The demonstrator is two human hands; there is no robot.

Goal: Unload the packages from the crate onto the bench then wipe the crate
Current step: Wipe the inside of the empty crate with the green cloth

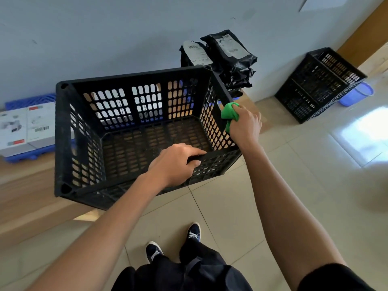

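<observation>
A black plastic crate [134, 131], with slotted walls and a slotted floor, is shown standing on a light wooden bench [25, 198], its near right corner overhanging the bench edge above the tiled floor. No packages are seen inside the crate. The crate's near rim is gripped by the left hand [175, 164], the fingers curled over the rim and the thumb placed on the outer wall. A bunched green cloth [230, 112] is clutched in the right hand [245, 124] and pressed against the top of the crate's right wall. Beyond the crate's far right corner, black packages [228, 55] bearing white labels are stacked on the bench; how many lie in the stack cannot be told. To the crate's left, white boxes [27, 127] are seen resting on a blue tray [29, 101], the boxes cut off by the frame edge and their print too blurred to read. Well to the right of the crate, a second black crate [319, 85] stands on the floor, with a blue bucket [357, 95] partly hidden behind it. The contents of that second crate cannot be made out.
</observation>
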